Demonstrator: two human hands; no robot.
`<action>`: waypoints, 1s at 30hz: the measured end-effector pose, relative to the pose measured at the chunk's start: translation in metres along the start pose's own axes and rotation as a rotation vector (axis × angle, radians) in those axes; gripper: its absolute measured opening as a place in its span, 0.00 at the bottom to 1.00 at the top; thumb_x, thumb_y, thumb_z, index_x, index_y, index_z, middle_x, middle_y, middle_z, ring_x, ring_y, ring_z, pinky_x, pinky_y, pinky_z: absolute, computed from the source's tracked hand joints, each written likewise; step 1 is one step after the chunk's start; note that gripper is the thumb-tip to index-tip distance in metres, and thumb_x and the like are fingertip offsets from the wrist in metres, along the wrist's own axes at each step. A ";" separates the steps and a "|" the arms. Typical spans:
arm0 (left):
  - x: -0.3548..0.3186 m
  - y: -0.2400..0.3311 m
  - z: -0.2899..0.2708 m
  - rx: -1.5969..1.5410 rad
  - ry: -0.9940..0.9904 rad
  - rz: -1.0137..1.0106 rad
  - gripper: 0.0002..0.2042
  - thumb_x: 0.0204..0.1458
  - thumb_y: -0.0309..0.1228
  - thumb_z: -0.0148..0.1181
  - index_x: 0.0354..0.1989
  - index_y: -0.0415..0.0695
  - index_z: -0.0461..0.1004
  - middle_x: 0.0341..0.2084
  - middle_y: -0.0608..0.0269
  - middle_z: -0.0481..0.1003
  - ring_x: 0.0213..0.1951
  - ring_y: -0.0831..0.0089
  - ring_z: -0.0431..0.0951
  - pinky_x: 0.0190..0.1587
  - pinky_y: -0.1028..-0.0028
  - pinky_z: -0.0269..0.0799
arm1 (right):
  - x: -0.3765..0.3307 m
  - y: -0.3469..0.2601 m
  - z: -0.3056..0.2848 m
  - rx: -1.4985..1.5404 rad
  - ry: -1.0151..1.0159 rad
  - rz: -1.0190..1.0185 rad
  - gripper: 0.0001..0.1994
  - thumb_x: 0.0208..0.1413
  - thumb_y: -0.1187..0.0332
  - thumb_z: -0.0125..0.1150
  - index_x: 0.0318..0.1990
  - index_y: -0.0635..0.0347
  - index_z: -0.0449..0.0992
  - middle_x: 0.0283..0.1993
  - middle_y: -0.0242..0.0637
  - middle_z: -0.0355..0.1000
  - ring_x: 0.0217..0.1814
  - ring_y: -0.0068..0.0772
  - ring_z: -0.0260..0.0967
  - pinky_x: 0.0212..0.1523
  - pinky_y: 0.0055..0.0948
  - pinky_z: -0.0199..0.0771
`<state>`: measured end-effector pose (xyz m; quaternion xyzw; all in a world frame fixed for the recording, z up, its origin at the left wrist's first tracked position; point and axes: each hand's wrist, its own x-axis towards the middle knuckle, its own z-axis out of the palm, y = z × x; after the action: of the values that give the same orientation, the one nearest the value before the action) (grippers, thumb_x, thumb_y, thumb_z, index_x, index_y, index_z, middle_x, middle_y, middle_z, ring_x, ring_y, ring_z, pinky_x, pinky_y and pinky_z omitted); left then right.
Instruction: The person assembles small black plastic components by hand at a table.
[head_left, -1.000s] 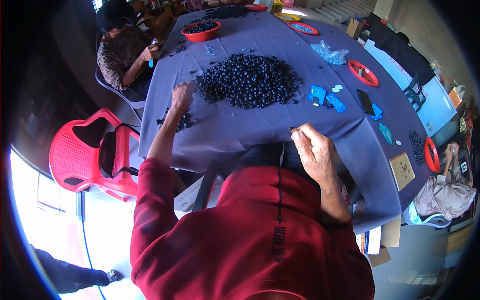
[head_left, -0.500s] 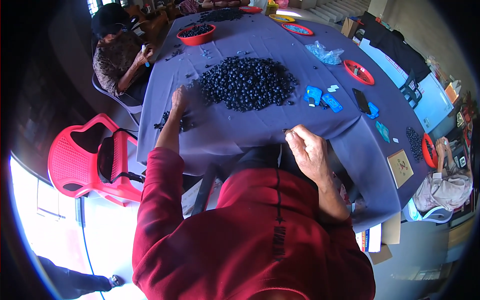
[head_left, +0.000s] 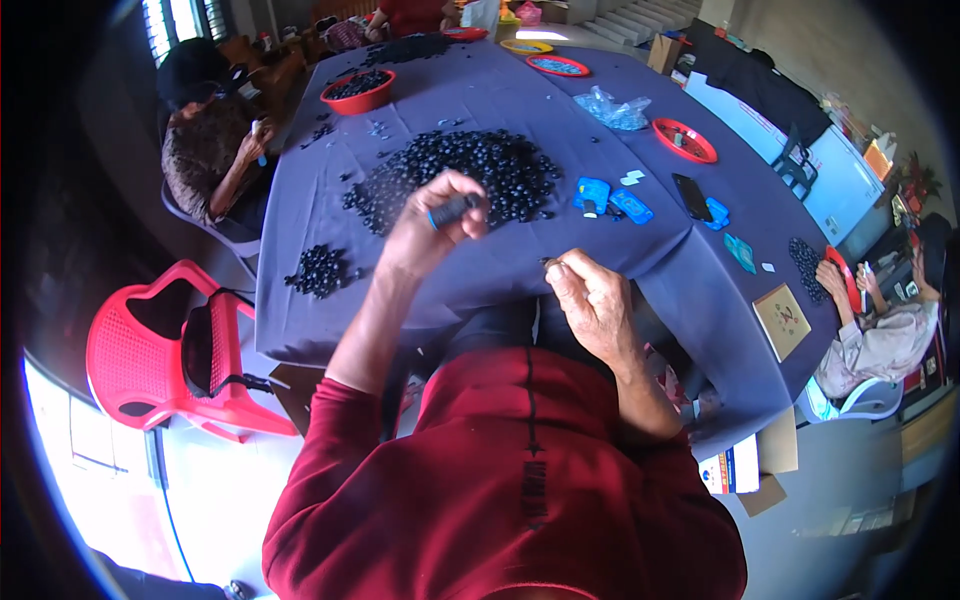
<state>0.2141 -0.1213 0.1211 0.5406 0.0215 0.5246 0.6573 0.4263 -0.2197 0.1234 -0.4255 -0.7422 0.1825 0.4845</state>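
Observation:
My left hand [head_left: 418,238] is raised over the near edge of a large heap of small round black pieces [head_left: 505,165]. Its fingers close around a short dark cylinder with a blue end [head_left: 456,209]; its exact kind I cannot make out. In front of my body, at the table's near edge, my right hand [head_left: 597,305] pinches a small dark piece [head_left: 547,262] between thumb and forefinger. A smaller cluster of black pieces [head_left: 318,271] lies on the table to the left of my left forearm.
The cloth-covered table [head_left: 480,265] also bears a red bowl of black pieces [head_left: 360,97], blue packets [head_left: 630,206], a phone [head_left: 691,197] and a red tray [head_left: 685,140]. A red plastic chair [head_left: 140,345] stands at left. Other people sit at the left and right.
My left hand has come up from the table's left side toward the middle, and the dark cylinder now shows in it. My right hand keeps its pinch. The whole view has shifted slightly.

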 end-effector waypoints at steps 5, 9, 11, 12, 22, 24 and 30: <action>0.000 -0.037 0.034 -0.144 -0.034 -0.113 0.14 0.47 0.31 0.59 0.39 0.36 0.69 0.22 0.66 0.69 0.24 0.78 0.64 0.28 0.78 0.58 | 0.000 -0.005 -0.009 -0.009 0.019 0.028 0.12 0.58 0.64 0.49 0.29 0.64 0.69 0.18 0.29 0.62 0.20 0.16 0.56 0.21 0.21 0.58; -0.001 -0.043 0.050 -0.271 -0.057 -0.179 0.17 0.45 0.32 0.61 0.39 0.34 0.67 0.22 0.64 0.70 0.26 0.78 0.65 0.29 0.78 0.58 | -0.001 -0.010 -0.016 -0.035 0.029 0.039 0.12 0.58 0.64 0.49 0.29 0.64 0.69 0.18 0.30 0.62 0.20 0.17 0.56 0.21 0.21 0.59; 0.000 -0.045 0.054 -0.302 -0.115 -0.194 0.18 0.45 0.34 0.62 0.38 0.33 0.67 0.24 0.62 0.70 0.26 0.77 0.66 0.29 0.77 0.59 | -0.001 -0.010 -0.016 -0.048 0.057 0.036 0.11 0.58 0.64 0.50 0.29 0.64 0.69 0.17 0.30 0.62 0.19 0.17 0.56 0.21 0.21 0.59; -0.001 -0.047 0.055 -0.302 -0.116 -0.193 0.18 0.45 0.34 0.62 0.38 0.33 0.67 0.24 0.62 0.70 0.26 0.77 0.66 0.29 0.77 0.59 | -0.001 -0.010 -0.016 -0.049 0.057 0.034 0.11 0.58 0.64 0.50 0.29 0.64 0.69 0.17 0.30 0.62 0.19 0.17 0.56 0.21 0.21 0.59; -0.001 -0.045 0.054 -0.259 -0.106 -0.159 0.10 0.52 0.30 0.54 0.38 0.36 0.67 0.31 0.55 0.73 0.30 0.69 0.74 0.37 0.69 0.70 | 0.000 -0.017 -0.022 -0.036 0.135 -0.001 0.11 0.57 0.64 0.51 0.28 0.64 0.69 0.16 0.32 0.59 0.18 0.18 0.53 0.19 0.23 0.55; 0.000 -0.045 0.050 -0.240 -0.097 -0.100 0.10 0.52 0.30 0.55 0.38 0.37 0.68 0.31 0.55 0.72 0.30 0.69 0.74 0.37 0.70 0.70 | 0.001 -0.014 -0.023 -0.064 0.115 0.005 0.11 0.57 0.64 0.51 0.28 0.64 0.69 0.16 0.32 0.59 0.18 0.18 0.53 0.19 0.22 0.55; -0.001 -0.046 0.054 -0.177 -0.036 -0.073 0.14 0.50 0.31 0.56 0.43 0.37 0.68 0.23 0.62 0.69 0.24 0.76 0.66 0.31 0.74 0.62 | 0.001 -0.015 -0.020 -0.049 0.117 -0.013 0.11 0.57 0.65 0.51 0.29 0.64 0.69 0.16 0.32 0.59 0.18 0.18 0.54 0.19 0.23 0.56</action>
<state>0.2763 -0.1529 0.1089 0.4886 -0.0173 0.4903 0.7215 0.4365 -0.2304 0.1432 -0.4423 -0.7196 0.1357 0.5178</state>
